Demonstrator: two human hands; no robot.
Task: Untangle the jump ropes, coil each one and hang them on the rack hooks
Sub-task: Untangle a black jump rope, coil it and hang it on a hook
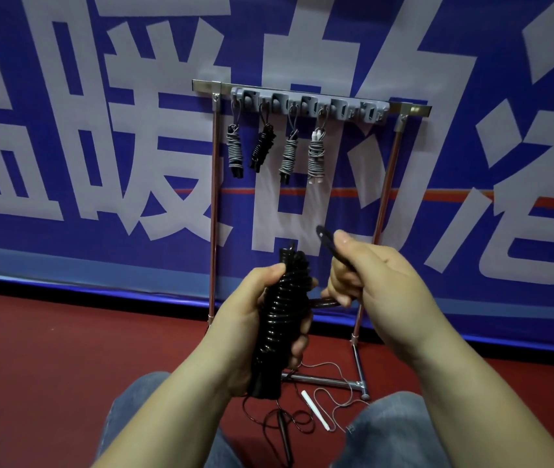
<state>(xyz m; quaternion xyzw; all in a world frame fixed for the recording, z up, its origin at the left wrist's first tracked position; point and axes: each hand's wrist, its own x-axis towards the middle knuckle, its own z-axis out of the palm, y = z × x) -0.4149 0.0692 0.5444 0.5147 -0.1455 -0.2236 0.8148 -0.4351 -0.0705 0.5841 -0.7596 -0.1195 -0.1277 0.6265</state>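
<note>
The left hand is wrapped tightly around a glossy black jump rope wound into a thick spiral bundle, held upright at centre frame. The right hand, at the bundle's 2 o'clock, pinches the rope's free black loop end, which runs back to the bundle beneath its fingers. At 12 o'clock stands the chrome tube rack with a grey plastic hook strip; four wound ropes hang on it — three grey-wrapped and one black — while the hooks toward the strip's right end appear vacant. No container is present; the hooks serve as storage. At 6 o'clock, on the red floor, lie a thin dark rope and a pale cord with a white handle, both loose and close together. Risks, in my judgement: slackening the left grip would let the springy turns unwind; an unsecured loop could slip off the hook; the floor ropes may re-tangle if dragged.
</note>
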